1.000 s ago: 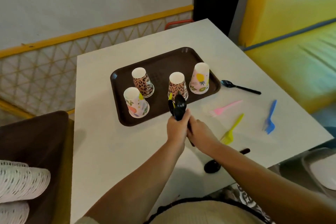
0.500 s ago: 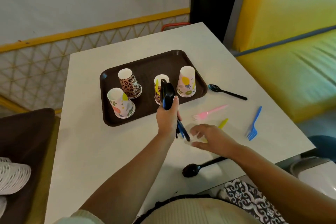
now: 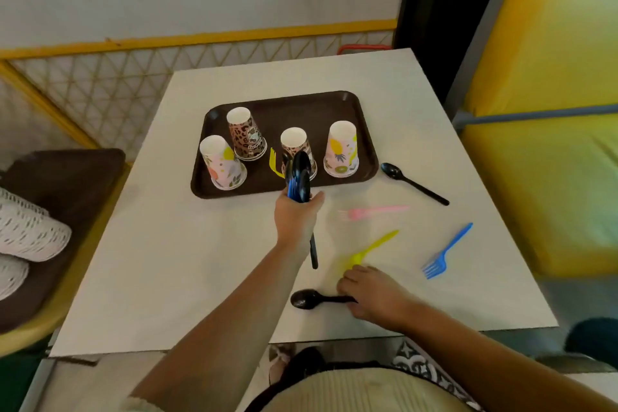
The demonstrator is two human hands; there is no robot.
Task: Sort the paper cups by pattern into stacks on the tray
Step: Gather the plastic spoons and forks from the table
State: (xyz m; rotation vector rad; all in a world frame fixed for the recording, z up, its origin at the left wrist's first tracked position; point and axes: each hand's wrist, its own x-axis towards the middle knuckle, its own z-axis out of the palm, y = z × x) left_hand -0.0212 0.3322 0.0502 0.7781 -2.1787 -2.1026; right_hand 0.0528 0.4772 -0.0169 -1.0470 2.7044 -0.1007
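Four paper cups are set upside down on the brown tray (image 3: 347,104): floral cup (image 3: 222,160) front-left, leopard cup (image 3: 246,135) just behind, second leopard cup (image 3: 296,145) mid-tray (probably; partly hidden), pineapple cup (image 3: 341,150) right.

The tray (image 3: 337,104) looked like dark brown plastic with a dull sheen. On it, the printed cups (image 3: 341,150) were smooth paper. Just beside the tray, a black spoon (image 3: 413,183) was glossy plastic on the matt white table (image 3: 187,261).
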